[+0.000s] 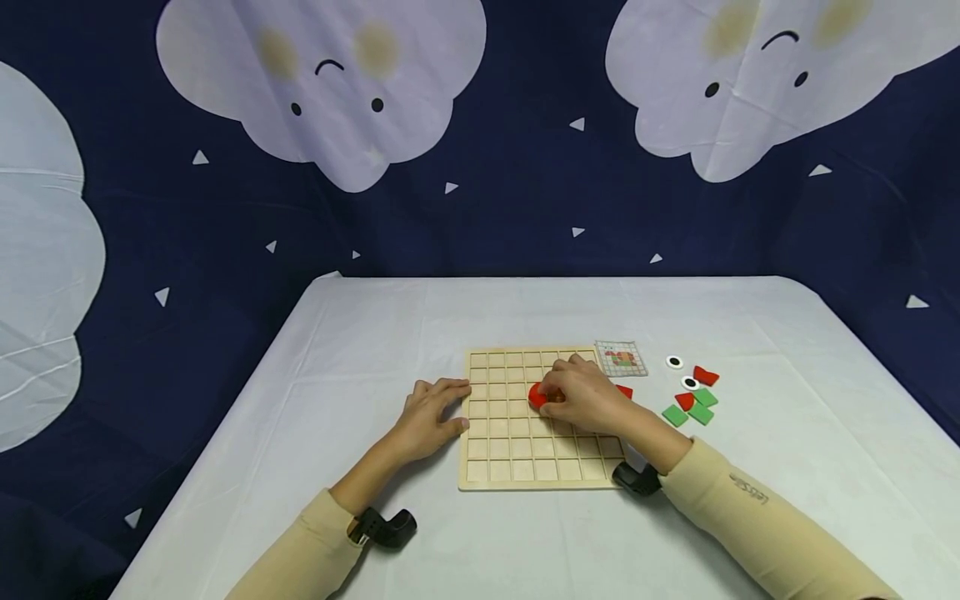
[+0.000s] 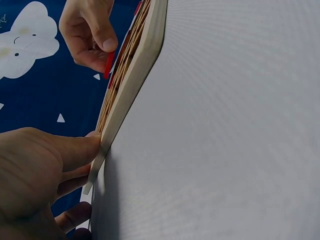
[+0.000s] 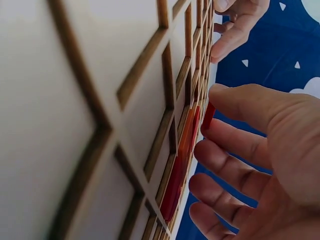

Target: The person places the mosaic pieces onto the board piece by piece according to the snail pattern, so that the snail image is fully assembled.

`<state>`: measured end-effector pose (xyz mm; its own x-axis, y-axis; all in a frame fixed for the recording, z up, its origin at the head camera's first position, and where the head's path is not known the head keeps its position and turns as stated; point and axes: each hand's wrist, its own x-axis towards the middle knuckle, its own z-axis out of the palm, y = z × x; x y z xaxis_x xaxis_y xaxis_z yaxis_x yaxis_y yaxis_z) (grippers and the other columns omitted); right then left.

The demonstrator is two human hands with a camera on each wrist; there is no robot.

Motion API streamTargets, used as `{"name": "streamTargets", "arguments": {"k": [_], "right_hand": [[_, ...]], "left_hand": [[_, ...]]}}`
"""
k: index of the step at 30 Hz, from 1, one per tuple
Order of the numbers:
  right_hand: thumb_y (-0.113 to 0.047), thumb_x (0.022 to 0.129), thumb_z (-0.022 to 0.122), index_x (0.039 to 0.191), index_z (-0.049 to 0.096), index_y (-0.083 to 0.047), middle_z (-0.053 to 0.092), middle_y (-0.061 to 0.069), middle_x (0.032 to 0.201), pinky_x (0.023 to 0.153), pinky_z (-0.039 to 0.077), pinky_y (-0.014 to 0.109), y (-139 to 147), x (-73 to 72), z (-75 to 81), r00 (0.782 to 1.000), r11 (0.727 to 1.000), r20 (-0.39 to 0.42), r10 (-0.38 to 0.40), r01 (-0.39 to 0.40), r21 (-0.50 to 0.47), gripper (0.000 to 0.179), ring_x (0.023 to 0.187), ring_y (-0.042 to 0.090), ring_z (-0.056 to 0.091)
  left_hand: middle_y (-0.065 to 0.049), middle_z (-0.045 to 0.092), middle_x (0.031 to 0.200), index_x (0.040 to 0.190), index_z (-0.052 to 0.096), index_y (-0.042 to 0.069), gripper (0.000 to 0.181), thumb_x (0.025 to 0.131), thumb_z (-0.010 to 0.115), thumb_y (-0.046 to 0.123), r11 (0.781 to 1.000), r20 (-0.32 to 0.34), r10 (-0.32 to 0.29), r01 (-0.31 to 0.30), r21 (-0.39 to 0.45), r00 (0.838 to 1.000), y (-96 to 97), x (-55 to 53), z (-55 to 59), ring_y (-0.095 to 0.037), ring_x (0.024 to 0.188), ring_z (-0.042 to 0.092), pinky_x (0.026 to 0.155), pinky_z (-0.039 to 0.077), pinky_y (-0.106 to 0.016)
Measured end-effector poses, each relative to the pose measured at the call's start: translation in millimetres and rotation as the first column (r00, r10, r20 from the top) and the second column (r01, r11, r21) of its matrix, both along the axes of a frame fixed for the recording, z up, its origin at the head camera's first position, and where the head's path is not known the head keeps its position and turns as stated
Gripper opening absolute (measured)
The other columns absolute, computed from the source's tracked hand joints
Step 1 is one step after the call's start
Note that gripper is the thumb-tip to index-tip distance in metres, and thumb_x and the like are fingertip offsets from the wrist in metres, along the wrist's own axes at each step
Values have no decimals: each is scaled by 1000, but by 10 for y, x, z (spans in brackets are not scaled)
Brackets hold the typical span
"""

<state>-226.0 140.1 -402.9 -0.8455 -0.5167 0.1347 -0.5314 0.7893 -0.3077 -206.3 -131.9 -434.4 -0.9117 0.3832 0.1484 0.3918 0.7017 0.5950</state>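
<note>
The left hand (image 1: 431,421), its grip relaxed, touched the left edge of a wooden grid board (image 1: 498,448) on the white tabletop (image 1: 375,375). Over the board, the right hand (image 1: 592,396) had a red piece (image 3: 208,116) in its grip, pinched between thumb and forefinger; an orange piece (image 3: 187,136) and other red pieces (image 3: 172,192) lay in the grid nearby. Right of these lay a pattern card (image 1: 622,358), then green tiles (image 1: 701,413), eye-like discs (image 1: 674,362) and loose red shapes (image 1: 705,376).

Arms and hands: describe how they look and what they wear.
The left hand and right hand are ungloved. The left sleeve and right sleeve are beige, the right one bearing dark lettering. The left camera and right camera, worn at the wrists, are black.
</note>
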Motion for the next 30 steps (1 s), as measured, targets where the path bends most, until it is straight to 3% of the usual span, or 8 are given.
{"name": "streamTargets", "arguments": {"k": [18,30], "right_hand": [[-33,74,78,92,73,-15,62,-3,86,65,31,27,12,1,-19,999,1000,-28,20,-20,24,26,77,14,42],[-31,77,76,94,73,-17,62,-4,89,70,33,28,53,3,18,1000,1000,-18,-11,11,-22,22,80,14,44]], "left_hand": [[2,51,139,130,57,11,48,84,68,21,1000,-14,-9,9,-1,1000,-2,-3,-10,-17,99,39,85,27,-35],[1,51,139,131,56,11,49,84,68,21,1000,-10,-8,8,-6,1000,-5,-2,-11,-17,99,39,85,27,-35]]}}
